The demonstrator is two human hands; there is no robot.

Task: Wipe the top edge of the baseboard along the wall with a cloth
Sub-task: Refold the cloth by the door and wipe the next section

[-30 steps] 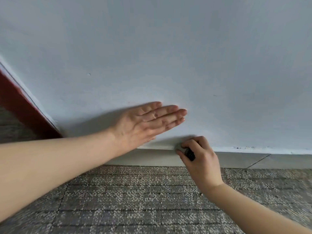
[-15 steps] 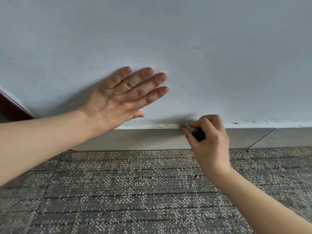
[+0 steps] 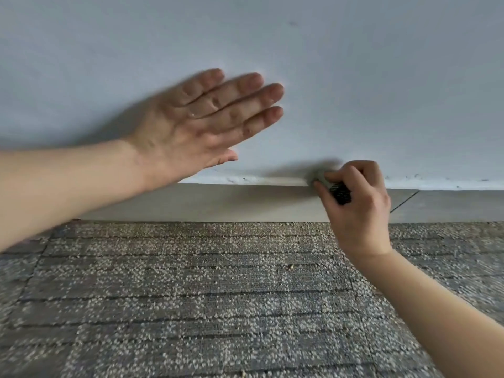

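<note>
Right hand [image 3: 357, 211] slid rightward (fingers [image 3: 351, 174] pinching cloth [image 3: 339, 192]).

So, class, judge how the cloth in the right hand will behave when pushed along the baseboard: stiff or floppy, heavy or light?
Probably floppy: the cloth is bunched small, mostly hidden inside the right hand. Likely light, since that hand alone holds it. It should drag, not roll, along the baseboard, moulding to its top edge.
</note>
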